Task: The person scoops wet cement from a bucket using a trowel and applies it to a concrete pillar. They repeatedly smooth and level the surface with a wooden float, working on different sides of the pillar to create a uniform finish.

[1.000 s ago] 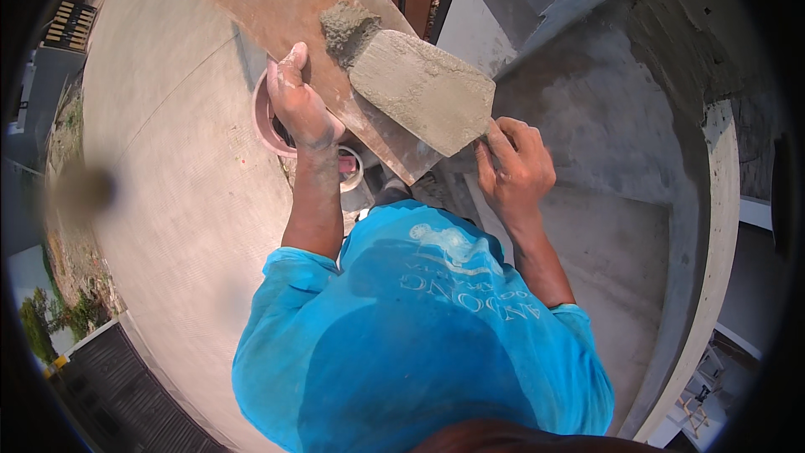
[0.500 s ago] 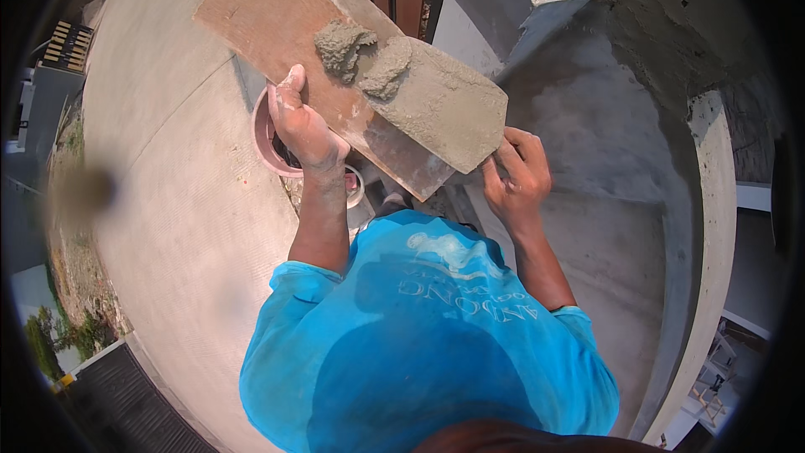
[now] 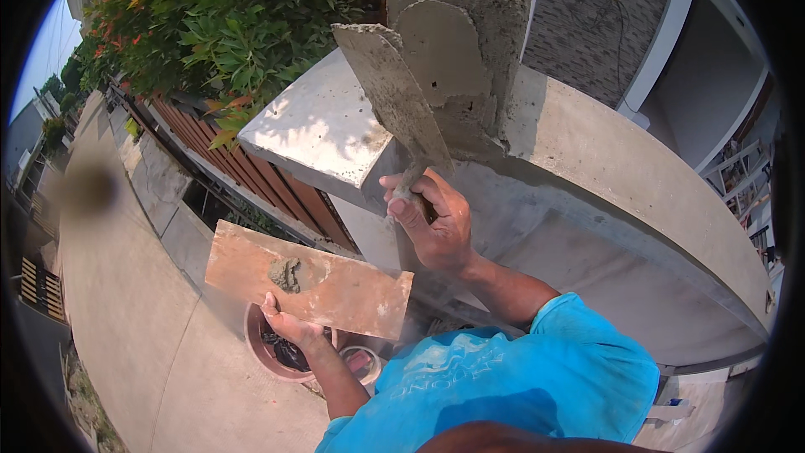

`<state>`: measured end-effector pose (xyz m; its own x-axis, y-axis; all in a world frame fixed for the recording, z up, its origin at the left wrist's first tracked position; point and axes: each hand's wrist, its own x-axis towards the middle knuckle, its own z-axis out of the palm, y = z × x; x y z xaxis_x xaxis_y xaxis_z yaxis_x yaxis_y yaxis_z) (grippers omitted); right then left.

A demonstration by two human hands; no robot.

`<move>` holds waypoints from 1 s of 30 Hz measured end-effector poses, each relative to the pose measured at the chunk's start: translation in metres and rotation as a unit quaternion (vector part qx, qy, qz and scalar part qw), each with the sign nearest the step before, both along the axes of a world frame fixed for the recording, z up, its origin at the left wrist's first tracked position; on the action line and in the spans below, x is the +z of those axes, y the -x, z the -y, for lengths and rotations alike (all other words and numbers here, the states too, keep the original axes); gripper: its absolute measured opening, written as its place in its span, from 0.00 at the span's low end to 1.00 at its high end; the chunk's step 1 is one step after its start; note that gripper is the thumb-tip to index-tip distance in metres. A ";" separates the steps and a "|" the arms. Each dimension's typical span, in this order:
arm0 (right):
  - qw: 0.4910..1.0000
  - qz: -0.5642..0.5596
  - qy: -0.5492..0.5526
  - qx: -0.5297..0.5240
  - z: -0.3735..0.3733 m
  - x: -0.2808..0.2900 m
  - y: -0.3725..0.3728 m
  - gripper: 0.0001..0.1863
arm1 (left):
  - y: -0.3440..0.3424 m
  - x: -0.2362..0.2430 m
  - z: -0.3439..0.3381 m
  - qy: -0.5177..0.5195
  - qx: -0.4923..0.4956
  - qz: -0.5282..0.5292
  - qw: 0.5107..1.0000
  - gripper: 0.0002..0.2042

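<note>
My left hand (image 3: 292,327) grips the lower edge of a rectangular wooden mortar board (image 3: 356,292), its thumb on the top face. On the board sits a small lump of wet grey mortar (image 3: 285,275). Raised ahead, my right hand (image 3: 443,228) closes round the handle of a trowel (image 3: 401,96). The trowel's long blade is smeared with mortar and points up and to the left. Behind the blade stands a square pillar (image 3: 461,59) coated in rough grey mortar, with a smoother patch on its face. Whether the blade touches the pillar, I cannot tell.
A pale concrete ledge (image 3: 319,130) juts out left of the pillar, above a brown slatted fence (image 3: 243,172). A curved low wall (image 3: 620,151) runs to the right. Below the board are a pinkish bucket (image 3: 254,340) with dark contents and a small white tub (image 3: 371,365). Leafy bushes (image 3: 243,17) grow behind.
The trowel has left the board and risen toward the pillar in my right hand. Much less mortar lies on the board, which now sits lower in view. The view has shifted up to the pillar.
</note>
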<state>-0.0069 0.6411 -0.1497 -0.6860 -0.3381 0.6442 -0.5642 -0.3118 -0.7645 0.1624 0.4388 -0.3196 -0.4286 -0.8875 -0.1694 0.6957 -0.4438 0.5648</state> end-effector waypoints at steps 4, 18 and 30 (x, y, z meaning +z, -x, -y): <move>0.980 0.150 0.113 0.073 0.022 0.002 0.023 0.17 | 0.001 -0.003 0.002 0.000 -0.006 0.000 1.000 0.28; 0.993 0.077 0.088 0.030 0.032 -0.022 0.005 0.17 | 0.005 -0.009 0.014 -0.001 -0.023 0.013 1.000 0.29; 0.981 0.102 0.166 0.001 0.017 -0.005 0.006 0.19 | 0.012 -0.006 0.017 -0.009 -0.035 0.023 0.999 0.22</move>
<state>-0.0128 0.6238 -0.1547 -0.8112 -0.1345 0.5690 -0.4096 -0.5638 -0.7172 0.1504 0.4217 -0.3254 -0.4810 -0.8520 -0.2067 0.6355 -0.5012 0.5873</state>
